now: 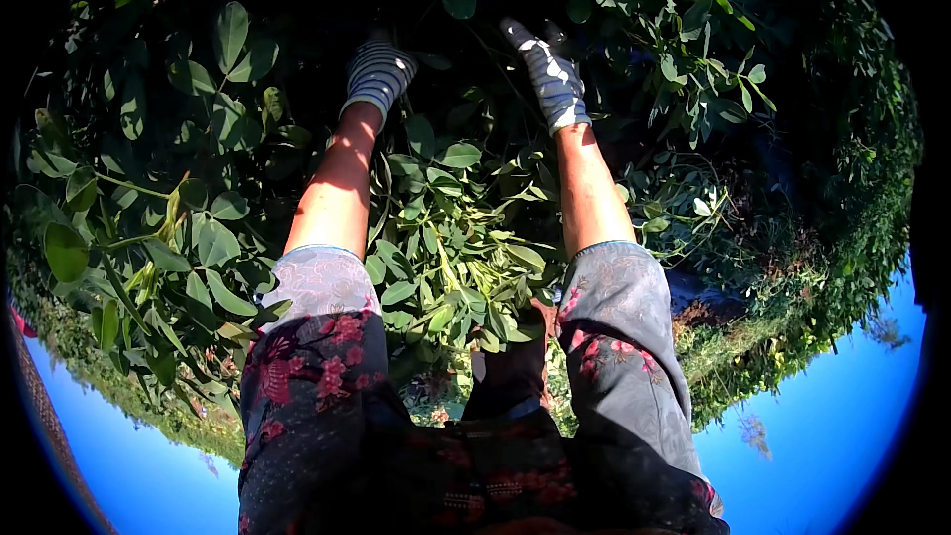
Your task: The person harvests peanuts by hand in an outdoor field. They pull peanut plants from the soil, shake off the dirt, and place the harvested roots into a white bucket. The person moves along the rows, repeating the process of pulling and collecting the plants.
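Observation:
My left hand (380,74), in a striped knit glove, reaches into deep shadow among leafy plants that look like peanut plants (223,238). Its fingers curl downward and their tips are lost in the dark, so any stem in them is hidden. My right hand (553,82) wears a matching glove and lies to the right, well apart from the left. Its fingers point up and to the left, spread from each other, with nothing visible between them. Between my forearms stands a clump of green leaves and pale stems (453,267), touched by neither hand.
More foliage (683,30) hangs over the upper right, close to my right hand. Dark sheeting or soil (706,293) shows at the right beside low weeds and dry litter (787,260). Dense greenery (884,163) rims the right side.

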The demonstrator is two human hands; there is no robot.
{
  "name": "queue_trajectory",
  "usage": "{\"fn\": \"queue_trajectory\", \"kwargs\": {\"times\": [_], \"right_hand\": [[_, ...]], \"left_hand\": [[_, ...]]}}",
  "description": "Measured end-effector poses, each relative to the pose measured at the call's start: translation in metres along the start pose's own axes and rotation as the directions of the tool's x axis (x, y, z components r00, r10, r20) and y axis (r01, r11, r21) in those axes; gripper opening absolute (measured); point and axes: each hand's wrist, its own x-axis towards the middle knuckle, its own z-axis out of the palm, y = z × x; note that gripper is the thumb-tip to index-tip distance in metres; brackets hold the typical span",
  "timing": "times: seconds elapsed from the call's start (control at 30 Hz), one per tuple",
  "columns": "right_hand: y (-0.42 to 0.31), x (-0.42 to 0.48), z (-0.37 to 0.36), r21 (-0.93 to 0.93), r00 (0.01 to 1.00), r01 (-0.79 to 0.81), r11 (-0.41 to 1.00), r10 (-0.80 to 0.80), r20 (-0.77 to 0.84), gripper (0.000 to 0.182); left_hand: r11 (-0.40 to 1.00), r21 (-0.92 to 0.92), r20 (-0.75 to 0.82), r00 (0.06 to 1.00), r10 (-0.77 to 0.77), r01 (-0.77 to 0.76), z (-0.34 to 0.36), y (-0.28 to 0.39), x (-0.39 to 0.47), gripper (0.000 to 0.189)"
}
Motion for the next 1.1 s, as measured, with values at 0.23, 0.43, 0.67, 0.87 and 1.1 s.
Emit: {"fn": "queue_trajectory", "kwargs": {"times": [0.23, 0.43, 0.67, 0.87, 1.1], "right_hand": [[0.036, -0.013, 0.004, 0.056, 0.996, -0.043, 0.997, 0.039, 0.078, 0.073], [0.021, -0.021, 0.026, 0.124, 0.978, -0.031, 0.992, 0.004, 0.210, 0.068], [0.047, -0.026, 0.038, 0.102, 0.871, 0.205, 0.973, -0.229, 0.435, 0.043], [-0.033, -0.130, 0.033, 0.434, 0.959, -0.225, 0.872, 0.120, 0.257, 0.039], [-0.044, -0.124, 0.019, 0.329, 0.964, -0.233, 0.915, 0.173, 0.202, 0.045]], "left_hand": [[1.000, -0.003, 0.079, 0.997, -0.001, 0.001, 0.023, -0.012, 0.028, 0.071], [0.997, 0.040, -0.069, 0.995, 0.068, -0.066, 0.033, -0.048, 0.035, 0.059], [0.952, 0.194, -0.044, 0.968, 0.248, -0.235, 0.067, -0.063, 0.086, 0.046], [0.993, -0.114, -0.113, 0.993, -0.039, 0.026, 0.015, -0.044, 0.011, 0.056], [0.999, 0.007, -0.104, 0.993, -0.052, 0.053, 0.024, -0.040, 0.026, 0.049]]}}
